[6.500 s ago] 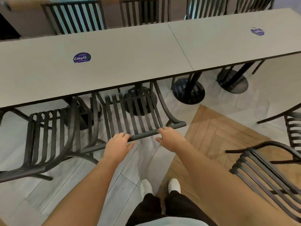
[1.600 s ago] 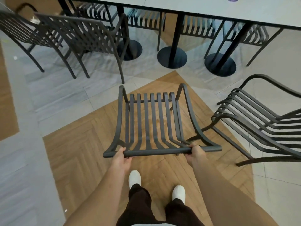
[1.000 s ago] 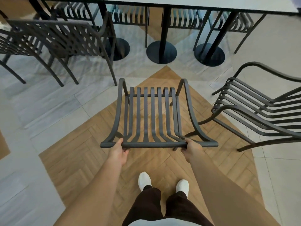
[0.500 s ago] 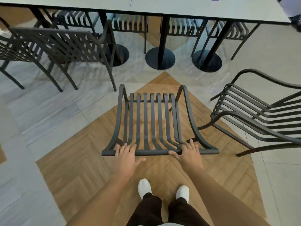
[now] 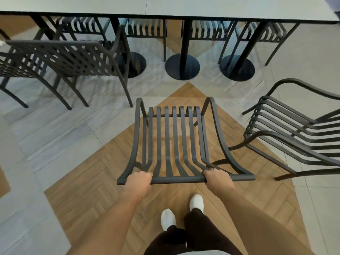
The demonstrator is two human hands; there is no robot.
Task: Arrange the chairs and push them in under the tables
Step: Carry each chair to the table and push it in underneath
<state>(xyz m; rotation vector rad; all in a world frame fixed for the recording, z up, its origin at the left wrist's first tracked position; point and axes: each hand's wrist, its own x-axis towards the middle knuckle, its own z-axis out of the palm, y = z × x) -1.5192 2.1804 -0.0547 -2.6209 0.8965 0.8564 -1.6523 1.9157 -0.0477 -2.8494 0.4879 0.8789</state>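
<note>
Here both hands grasp the top rail of the chair [image 5: 171,140]: the left hand [image 5: 138,181] is curled over the rail near its left end, the right hand [image 5: 217,178] curled round it near the right. The chair stands on the wood-patterned floor [image 5: 77,196], facing the counter [image 5: 202,7] but well short of it, with open floor between.

What could go wrong is mostly a matter of line. Straight ahead under the counter stands a round pedestal base [image 5: 182,66], with two more bases [image 5: 237,68] to either side (the left one half hidden behind a chair leg). Pushed dead ahead, the chair's front legs would likely strike the middle base and stop short.

The gaps to the sides are tight too. A side chair [image 5: 294,133] sits just beside on the right, turned askew, its arm near the held chair's right arm; a drift rightward could hook the two together. On the left, a tucked chair [image 5: 60,54] already stands at the counter, and veering that way could knock its legs.

The arms may also catch the counter's edge if they ride too high; I cannot tell the clearance from here.
</note>
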